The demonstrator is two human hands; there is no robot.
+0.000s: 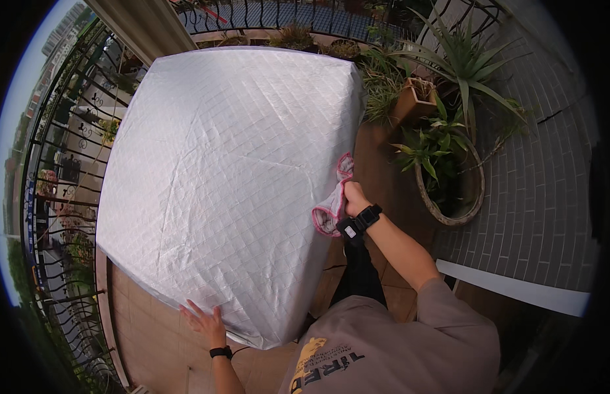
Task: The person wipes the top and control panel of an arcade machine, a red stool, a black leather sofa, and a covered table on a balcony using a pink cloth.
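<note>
A large silvery quilted cover (226, 172) lies over a bulky, box-like object in front of me, with creases running across its top. What stands under the cover is hidden. At its right edge my right hand (355, 198) is closed on a greyish-pink cloth with a pink border (329, 212), which lies against the cover's side. My left hand (206, 324) is at the near left edge of the cover, fingers spread and holding nothing; whether its fingertips press on the cover I cannot tell. Each wrist bears a black band.
A wrought-iron railing (71, 197) curves along the left and the far side. At the right stand a round planter (475, 197), a square terracotta-coloured pot (408, 101) and a spiky plant (465, 69), beside a grey tiled wall (536, 197). A post (147, 29) rises behind the cover.
</note>
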